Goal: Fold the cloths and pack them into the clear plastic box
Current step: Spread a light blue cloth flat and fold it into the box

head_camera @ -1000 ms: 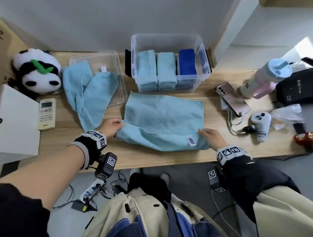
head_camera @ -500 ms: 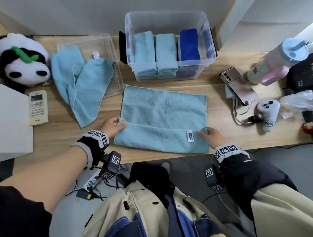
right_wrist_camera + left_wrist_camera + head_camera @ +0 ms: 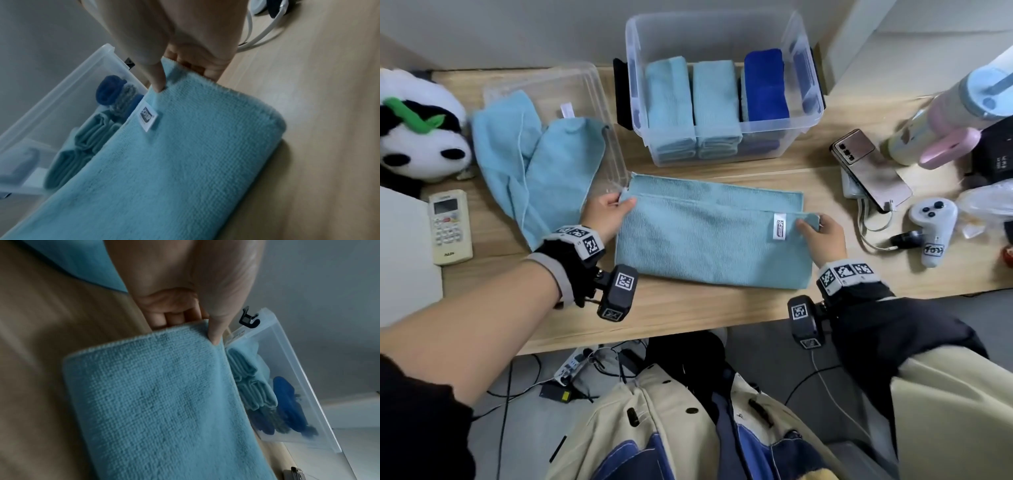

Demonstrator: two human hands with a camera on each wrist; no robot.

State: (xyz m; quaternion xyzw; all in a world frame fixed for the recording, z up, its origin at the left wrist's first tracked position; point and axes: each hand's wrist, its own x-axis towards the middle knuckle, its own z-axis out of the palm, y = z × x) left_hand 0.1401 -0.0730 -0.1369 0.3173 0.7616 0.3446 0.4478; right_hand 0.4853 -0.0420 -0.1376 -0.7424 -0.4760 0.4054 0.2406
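Cloth (image 3: 709, 240), light blue, lies on the counter (image 3: 688, 308) mid-fold, near half laid over far half. Left hand (image 3: 604, 216) pinches the left top corner; right hand (image 3: 822, 236) pinches the right one by the label. Risk: edges land skewed if one corner slips. Clear plastic box (image 3: 804, 113) beyond looks nearly full; a bulky fold may not fit.

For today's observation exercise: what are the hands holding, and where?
Both hold the light blue cloth: left hand pinches its folded-over left corner, right hand its right corner.
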